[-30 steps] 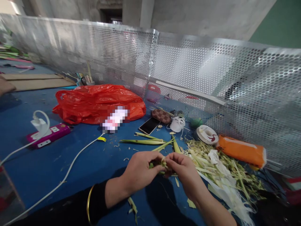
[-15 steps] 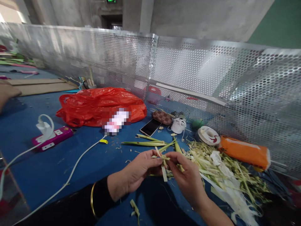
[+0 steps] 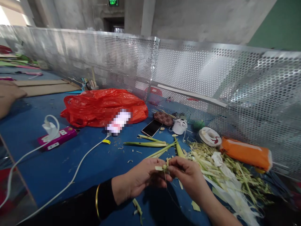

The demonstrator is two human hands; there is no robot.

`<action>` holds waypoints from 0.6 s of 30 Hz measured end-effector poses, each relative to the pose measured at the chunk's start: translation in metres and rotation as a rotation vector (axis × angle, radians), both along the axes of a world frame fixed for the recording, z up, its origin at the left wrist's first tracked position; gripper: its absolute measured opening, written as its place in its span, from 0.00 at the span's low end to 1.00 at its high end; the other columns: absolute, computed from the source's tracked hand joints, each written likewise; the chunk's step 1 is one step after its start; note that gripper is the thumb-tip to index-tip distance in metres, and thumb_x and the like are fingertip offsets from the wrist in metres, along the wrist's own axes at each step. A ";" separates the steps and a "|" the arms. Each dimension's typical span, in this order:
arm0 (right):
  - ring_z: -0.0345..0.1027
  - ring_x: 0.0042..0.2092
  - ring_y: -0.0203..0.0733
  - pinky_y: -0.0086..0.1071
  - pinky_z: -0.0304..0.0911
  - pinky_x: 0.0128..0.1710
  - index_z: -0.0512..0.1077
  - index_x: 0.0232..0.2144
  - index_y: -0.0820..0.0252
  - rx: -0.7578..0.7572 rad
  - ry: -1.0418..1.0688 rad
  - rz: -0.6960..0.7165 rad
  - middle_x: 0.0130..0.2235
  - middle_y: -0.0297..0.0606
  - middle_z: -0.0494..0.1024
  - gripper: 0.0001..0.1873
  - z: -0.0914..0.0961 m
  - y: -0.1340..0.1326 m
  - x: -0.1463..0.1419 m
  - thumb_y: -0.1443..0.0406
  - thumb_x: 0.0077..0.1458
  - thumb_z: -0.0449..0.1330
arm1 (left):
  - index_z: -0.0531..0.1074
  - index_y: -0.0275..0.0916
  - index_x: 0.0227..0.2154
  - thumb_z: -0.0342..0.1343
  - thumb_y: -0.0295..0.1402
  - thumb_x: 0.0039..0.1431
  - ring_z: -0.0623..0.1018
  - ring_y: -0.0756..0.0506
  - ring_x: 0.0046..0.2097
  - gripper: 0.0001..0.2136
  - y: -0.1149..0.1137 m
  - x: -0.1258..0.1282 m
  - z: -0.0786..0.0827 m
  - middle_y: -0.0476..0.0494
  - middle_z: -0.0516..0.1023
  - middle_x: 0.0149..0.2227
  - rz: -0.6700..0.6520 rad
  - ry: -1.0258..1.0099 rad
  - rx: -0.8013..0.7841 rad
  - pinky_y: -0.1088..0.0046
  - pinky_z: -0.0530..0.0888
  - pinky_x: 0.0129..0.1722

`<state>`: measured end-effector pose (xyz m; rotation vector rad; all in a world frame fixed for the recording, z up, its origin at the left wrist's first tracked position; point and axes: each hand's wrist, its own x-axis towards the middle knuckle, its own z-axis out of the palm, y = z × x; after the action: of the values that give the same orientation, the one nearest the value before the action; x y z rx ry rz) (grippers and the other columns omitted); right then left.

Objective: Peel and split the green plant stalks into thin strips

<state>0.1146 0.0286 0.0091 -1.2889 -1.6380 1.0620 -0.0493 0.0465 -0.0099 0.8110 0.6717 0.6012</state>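
Observation:
My left hand (image 3: 141, 177) and my right hand (image 3: 188, 175) meet low in the middle of the view, above the blue table (image 3: 47, 169). Both pinch a small folded piece of pale green leaf strip (image 3: 164, 165) between thumb and fingers. A thin strand hangs down from it. My left wrist wears a gold bangle (image 3: 97, 201) over a black sleeve. Just beyond my hands lie long green leaf stalks (image 3: 145, 143).
A heap of leaf trimmings (image 3: 225, 171) lies right, with an orange packet (image 3: 246, 153) and a tape roll (image 3: 210, 136) behind. A red plastic bag (image 3: 103, 106), phone (image 3: 152, 127), purple power strip (image 3: 58, 139) with white cable and a perforated metal screen (image 3: 188, 72) sit farther off. Another person's hand (image 3: 8, 95) rests far left.
Both hands have stayed together on the leaf piece, turning and folding it; the loose strip end that hung down half a second ago is now tucked short.

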 end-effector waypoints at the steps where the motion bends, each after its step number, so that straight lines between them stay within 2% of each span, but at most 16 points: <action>1: 0.65 0.23 0.35 0.27 0.60 0.25 0.72 0.22 0.61 -0.053 0.032 0.015 0.19 0.32 0.72 0.06 -0.002 -0.002 -0.001 0.66 0.48 0.59 | 0.72 0.34 0.33 0.59 0.35 0.52 0.74 0.52 0.25 0.09 -0.002 -0.002 0.000 0.44 0.77 0.29 -0.001 0.057 0.026 0.78 0.67 0.28; 3: 0.64 0.21 0.34 0.27 0.59 0.24 0.70 0.20 0.61 -0.148 0.089 0.041 0.17 0.31 0.71 0.07 -0.007 -0.006 -0.001 0.64 0.46 0.61 | 0.73 0.34 0.30 0.55 0.38 0.55 0.74 0.51 0.27 0.10 -0.007 -0.008 0.002 0.44 0.77 0.29 0.043 0.183 0.106 0.78 0.66 0.27; 5: 0.62 0.19 0.33 0.27 0.58 0.22 0.69 0.19 0.61 -0.261 0.135 0.065 0.16 0.30 0.69 0.09 -0.012 -0.013 -0.002 0.62 0.43 0.63 | 0.74 0.34 0.29 0.51 0.39 0.59 0.75 0.50 0.31 0.13 -0.013 -0.018 0.010 0.45 0.77 0.30 0.166 0.322 0.244 0.78 0.66 0.28; 8: 0.60 0.17 0.31 0.26 0.58 0.20 0.69 0.18 0.61 -0.475 0.180 0.103 0.15 0.28 0.68 0.12 -0.014 -0.028 0.000 0.59 0.38 0.65 | 0.75 0.38 0.29 0.52 0.37 0.59 0.75 0.49 0.36 0.10 -0.028 -0.037 0.022 0.47 0.78 0.32 0.455 0.544 0.556 0.75 0.69 0.36; 10: 0.61 0.18 0.31 0.26 0.60 0.20 0.69 0.18 0.61 -0.587 0.149 0.120 0.16 0.28 0.68 0.12 -0.013 -0.038 0.002 0.59 0.37 0.65 | 0.75 0.40 0.28 0.53 0.36 0.59 0.75 0.49 0.37 0.09 -0.042 -0.048 0.024 0.49 0.79 0.31 0.587 0.649 0.796 0.75 0.69 0.40; 11: 0.62 0.18 0.31 0.26 0.60 0.20 0.69 0.18 0.60 -0.623 0.115 0.122 0.16 0.28 0.68 0.11 -0.013 -0.042 0.002 0.59 0.38 0.64 | 0.75 0.41 0.28 0.52 0.35 0.59 0.76 0.49 0.37 0.09 -0.048 -0.052 0.022 0.49 0.79 0.32 0.598 0.682 0.896 0.74 0.69 0.41; 13: 0.63 0.17 0.32 0.26 0.59 0.19 0.69 0.19 0.60 -0.640 0.029 0.109 0.16 0.29 0.69 0.09 -0.017 -0.049 0.001 0.60 0.39 0.62 | 0.77 0.42 0.30 0.53 0.34 0.59 0.76 0.48 0.38 0.07 -0.061 -0.056 0.014 0.49 0.79 0.34 0.516 0.707 1.039 0.73 0.69 0.42; 15: 0.62 0.17 0.32 0.26 0.58 0.18 0.68 0.19 0.59 -0.593 -0.042 0.068 0.15 0.28 0.68 0.07 -0.025 -0.053 -0.002 0.62 0.40 0.59 | 0.77 0.44 0.35 0.56 0.32 0.57 0.76 0.47 0.41 0.06 -0.071 -0.057 0.002 0.49 0.80 0.37 0.378 0.756 1.066 0.72 0.70 0.43; 18: 0.61 0.17 0.32 0.25 0.55 0.18 0.67 0.20 0.58 -0.470 -0.118 -0.004 0.15 0.27 0.67 0.03 -0.041 -0.056 -0.009 0.65 0.41 0.56 | 0.76 0.46 0.41 0.59 0.30 0.54 0.75 0.45 0.43 0.11 -0.077 -0.052 -0.012 0.49 0.80 0.40 0.207 0.842 1.080 0.69 0.69 0.44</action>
<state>0.1057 -0.0274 -0.0318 -1.6804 -1.5186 1.4496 -0.1014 -0.0305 -0.0218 2.0824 1.2188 0.8127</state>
